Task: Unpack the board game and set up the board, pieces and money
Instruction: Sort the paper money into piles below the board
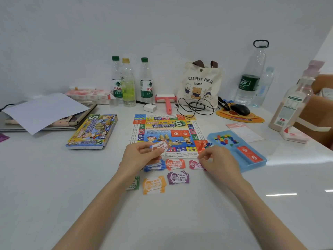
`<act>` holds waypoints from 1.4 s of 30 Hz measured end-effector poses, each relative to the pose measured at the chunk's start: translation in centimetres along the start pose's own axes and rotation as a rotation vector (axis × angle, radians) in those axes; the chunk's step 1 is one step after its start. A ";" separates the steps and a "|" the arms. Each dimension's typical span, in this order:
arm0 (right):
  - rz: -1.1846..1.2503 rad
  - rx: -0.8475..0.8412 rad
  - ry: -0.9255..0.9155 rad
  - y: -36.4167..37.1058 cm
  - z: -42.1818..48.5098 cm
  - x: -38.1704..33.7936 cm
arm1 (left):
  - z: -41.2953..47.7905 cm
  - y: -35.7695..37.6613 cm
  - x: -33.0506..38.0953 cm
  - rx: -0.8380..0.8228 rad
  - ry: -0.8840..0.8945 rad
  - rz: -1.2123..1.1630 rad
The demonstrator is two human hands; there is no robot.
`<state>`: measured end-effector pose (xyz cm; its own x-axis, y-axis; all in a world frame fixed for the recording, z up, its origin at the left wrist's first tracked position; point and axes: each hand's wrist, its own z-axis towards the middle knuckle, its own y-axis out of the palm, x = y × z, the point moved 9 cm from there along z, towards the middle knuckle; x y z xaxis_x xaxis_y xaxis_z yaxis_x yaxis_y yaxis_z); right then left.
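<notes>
At the board [167,130] edge, the left hand [138,155] pinches banknotes [160,147], grip tight.

From the game board [165,130], the game box [91,131] lies at nine o'clock, the piece tray [232,151] at four, and the money piles [175,164] at six.

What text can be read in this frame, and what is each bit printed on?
"NAUGHTY BEAR THREE": tote bag
"世界之旅", "S": board
"S": game box
"大富翁 MONEY": purple note
"MONEY": held note, pinched by the left hand
"农夫山": water bottle
Too blurred: pump bottle label, big bottle label, the board's small squares.
</notes>
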<state>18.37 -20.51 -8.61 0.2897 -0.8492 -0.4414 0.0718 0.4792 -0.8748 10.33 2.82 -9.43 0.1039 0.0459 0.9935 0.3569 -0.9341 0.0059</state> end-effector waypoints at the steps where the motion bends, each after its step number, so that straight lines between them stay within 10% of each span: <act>1: -0.010 0.012 0.000 -0.1 0.0 -0.1 | 0.0 0.0 -0.1 0.001 -0.002 0.004; 22: 0.782 -0.098 -0.036 1.5 -0.6 -7.6 | -0.2 0.2 0.4 -0.068 -0.002 0.016; 42: 0.700 -0.176 -0.181 4.4 -1.5 -12.6 | 2.7 -8.8 0.6 0.230 0.130 -0.064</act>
<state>13.63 -8.03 -7.23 0.3657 -0.3010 -0.8807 -0.3367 0.8394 -0.4267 9.74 12.02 -9.19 -0.0406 0.0421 0.9983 0.5616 -0.8254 0.0577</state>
